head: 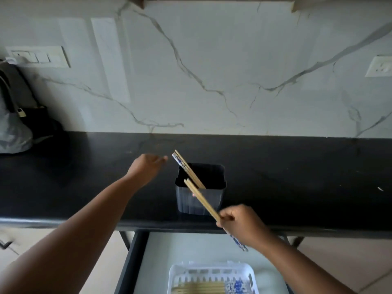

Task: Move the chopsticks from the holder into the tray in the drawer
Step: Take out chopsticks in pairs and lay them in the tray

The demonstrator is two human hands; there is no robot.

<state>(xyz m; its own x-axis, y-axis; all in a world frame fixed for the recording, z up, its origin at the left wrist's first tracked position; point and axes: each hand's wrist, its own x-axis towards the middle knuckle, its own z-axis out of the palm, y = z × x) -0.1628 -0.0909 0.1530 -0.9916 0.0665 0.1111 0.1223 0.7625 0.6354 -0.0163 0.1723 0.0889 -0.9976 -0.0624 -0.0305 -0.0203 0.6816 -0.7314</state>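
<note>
The right hand (241,224) has its grip clenched on bamboo chopsticks with blue-patterned ends (201,200), plain tips slanting up-left over the dark ribbed holder (199,200), while the left hand's (146,165) grip is loosely curled, grasping nothing.

Tan chopsticks (189,171) with blue-patterned ends, black holder (200,198), white tray (212,276).

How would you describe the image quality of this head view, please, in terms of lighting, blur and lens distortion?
Head view: soft, dim daylight, with the black countertop nearly featureless; faint pale reflections on the marble wall; the left hand slightly motion-blurred, the right hand and its chopsticks sharper; wide-angle bending shows at the counter edge; the white tray is cropped at the bottom.
</note>
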